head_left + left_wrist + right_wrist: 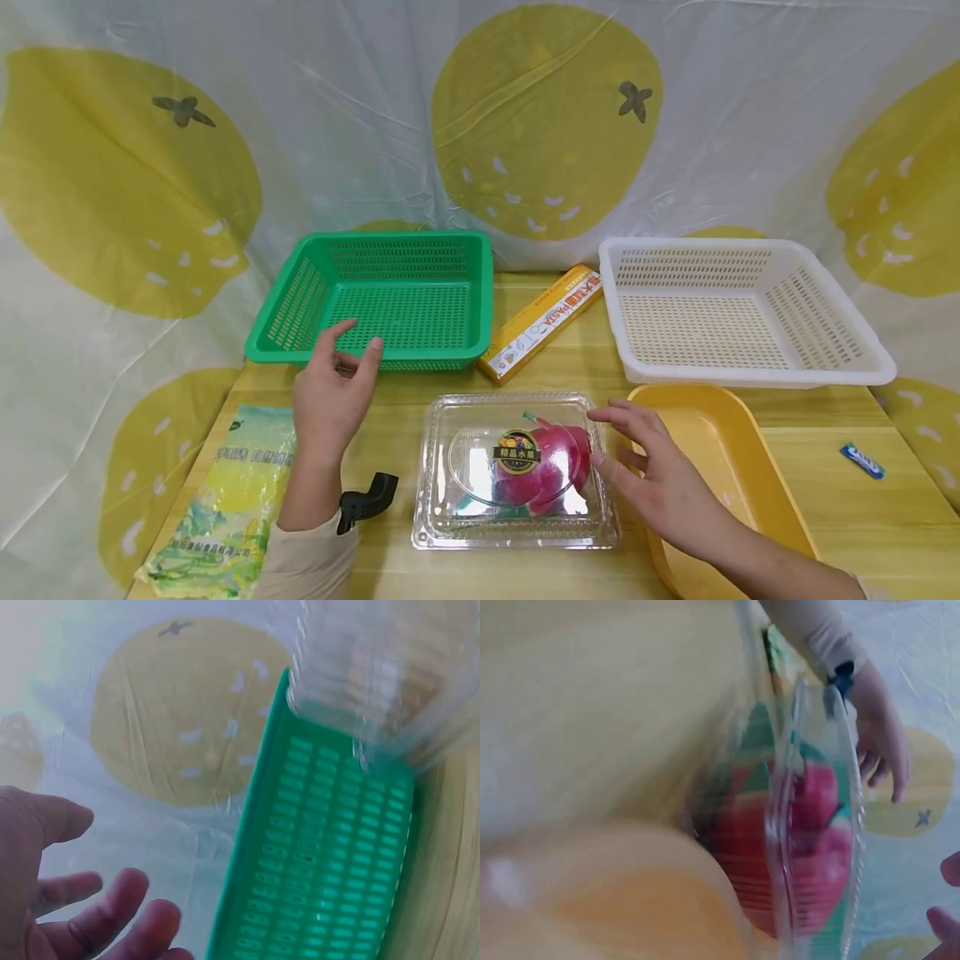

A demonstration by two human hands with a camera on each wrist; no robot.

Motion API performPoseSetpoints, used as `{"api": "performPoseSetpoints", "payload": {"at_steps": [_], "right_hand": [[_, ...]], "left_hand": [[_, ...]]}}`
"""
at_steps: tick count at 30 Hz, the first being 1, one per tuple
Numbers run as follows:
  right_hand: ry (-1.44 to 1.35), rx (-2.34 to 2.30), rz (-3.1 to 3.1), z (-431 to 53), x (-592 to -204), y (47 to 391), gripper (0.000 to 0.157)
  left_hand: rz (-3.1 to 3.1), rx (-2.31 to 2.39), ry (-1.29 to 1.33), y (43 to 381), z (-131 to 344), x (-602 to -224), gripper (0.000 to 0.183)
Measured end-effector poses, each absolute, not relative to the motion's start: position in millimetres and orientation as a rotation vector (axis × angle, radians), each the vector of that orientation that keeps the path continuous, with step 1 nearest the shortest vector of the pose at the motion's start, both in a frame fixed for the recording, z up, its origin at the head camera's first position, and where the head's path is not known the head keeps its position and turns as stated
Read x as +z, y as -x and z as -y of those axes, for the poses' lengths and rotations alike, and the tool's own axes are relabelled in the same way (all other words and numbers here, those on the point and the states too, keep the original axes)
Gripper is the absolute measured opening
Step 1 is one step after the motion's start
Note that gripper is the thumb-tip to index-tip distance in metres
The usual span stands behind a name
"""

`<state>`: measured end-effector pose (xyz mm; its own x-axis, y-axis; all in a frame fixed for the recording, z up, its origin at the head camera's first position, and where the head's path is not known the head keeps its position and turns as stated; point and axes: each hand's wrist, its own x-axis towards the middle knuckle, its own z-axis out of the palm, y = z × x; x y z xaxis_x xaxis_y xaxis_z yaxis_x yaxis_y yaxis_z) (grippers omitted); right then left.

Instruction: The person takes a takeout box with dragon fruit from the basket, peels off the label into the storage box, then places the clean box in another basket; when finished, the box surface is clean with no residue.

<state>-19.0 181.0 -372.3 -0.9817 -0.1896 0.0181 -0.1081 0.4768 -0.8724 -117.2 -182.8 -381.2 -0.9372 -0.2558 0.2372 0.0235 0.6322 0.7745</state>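
A clear plastic fruit box [468,525] with a round label lies on the table, its lid over a pink-red fruit with green tips [558,458]. My right hand [667,475] hovers at the box's right edge, fingers loosely bent and holding nothing; whether the fingertips touch the rim I cannot tell. Raised at the near side of the green basket [367,357], my left hand [333,396] has thumb and fingers spread apart with nothing between them. In the left wrist view, the left fingers [124,900] appear beside the basket, and the clear box [337,667] is blurred.
A white basket [750,375] stands at the back right, and a yellow pasta box [540,325] lies between the baskets. The yellow tray [697,408] sits under my right forearm. A printed plastic bag [232,500] lies left; a small blue packet [862,460] lies far right.
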Motion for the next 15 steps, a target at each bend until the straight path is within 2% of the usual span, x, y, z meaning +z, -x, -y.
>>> {"api": "performPoseSetpoints", "payload": {"at_steps": [8, 15], "right_hand": [[0.493, -1.427, -2.828, -177.6, -366.8, 53.5, 0.033], [0.631, -1.283, -2.826, -167.0, -369.8, 75.5, 0.032]], "left_hand": [[2.672, -1.359, 0.166, 92.7, 166.0, -370.9, 0.043], [2.768, -1.472, 0.172, 74.2, 145.4, -381.1, 0.043]]}}
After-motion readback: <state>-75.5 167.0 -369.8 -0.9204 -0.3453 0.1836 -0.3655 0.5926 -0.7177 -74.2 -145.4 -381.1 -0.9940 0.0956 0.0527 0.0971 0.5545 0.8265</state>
